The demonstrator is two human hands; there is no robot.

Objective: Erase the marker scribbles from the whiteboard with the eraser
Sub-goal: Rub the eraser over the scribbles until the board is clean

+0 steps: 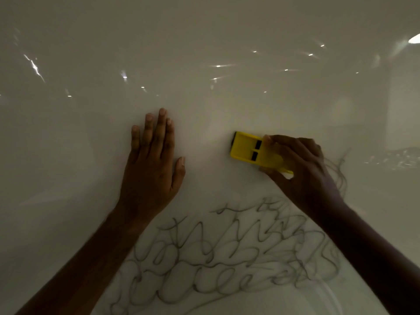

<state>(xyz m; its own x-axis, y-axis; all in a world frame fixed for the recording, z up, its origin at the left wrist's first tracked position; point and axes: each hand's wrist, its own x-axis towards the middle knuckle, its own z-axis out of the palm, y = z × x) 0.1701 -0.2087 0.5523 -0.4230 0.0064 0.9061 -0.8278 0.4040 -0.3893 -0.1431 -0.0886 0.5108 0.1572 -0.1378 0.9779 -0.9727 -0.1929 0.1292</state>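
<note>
The yellow eraser (252, 149) — seemingly light, stiff plastic, best taken by its long edges — lay flat on the glossy whiteboard (204, 53) above the scribbles (227, 253), pinched at one end by the right hand (302, 169), while the left hand (152, 160) pressed flat, fingers straight.

glossy smooth whiteboard (204, 42), yellow plastic eraser (246, 146), smudgy grey scribbles (227, 258)
</note>
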